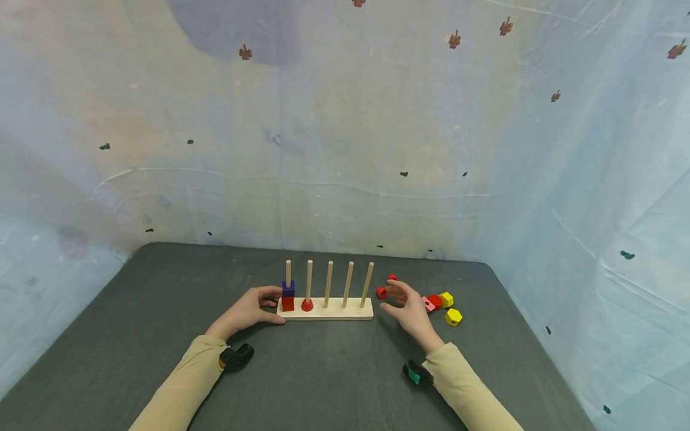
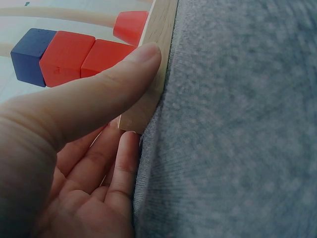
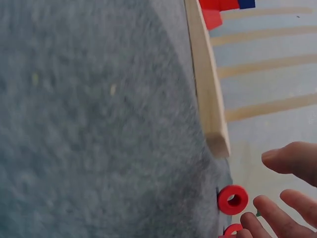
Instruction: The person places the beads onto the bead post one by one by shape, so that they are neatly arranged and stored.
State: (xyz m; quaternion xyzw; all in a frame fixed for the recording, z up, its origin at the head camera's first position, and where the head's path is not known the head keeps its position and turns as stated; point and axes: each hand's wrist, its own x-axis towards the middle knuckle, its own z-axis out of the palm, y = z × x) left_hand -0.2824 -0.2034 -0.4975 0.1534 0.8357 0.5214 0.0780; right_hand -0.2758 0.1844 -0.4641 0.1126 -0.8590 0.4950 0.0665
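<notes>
Behind the right hand (image 1: 408, 310), a pink bead (image 1: 429, 304) shows partly.

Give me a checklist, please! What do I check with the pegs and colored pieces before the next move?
1. Board held steady: ok, the left fingers grip its left end.
2. Board flat on the table: ok.
3. Right fingers free: ok, they are spread and hold nothing.
4. Room on the pegs: ok, the three pegs at the right end are bare.
5. Red ring in the grasp: not ok, it lies beyond the fingertips.
6. Every loose piece showing: cannot tell, the right fingers partly hide the pink piece.
</notes>
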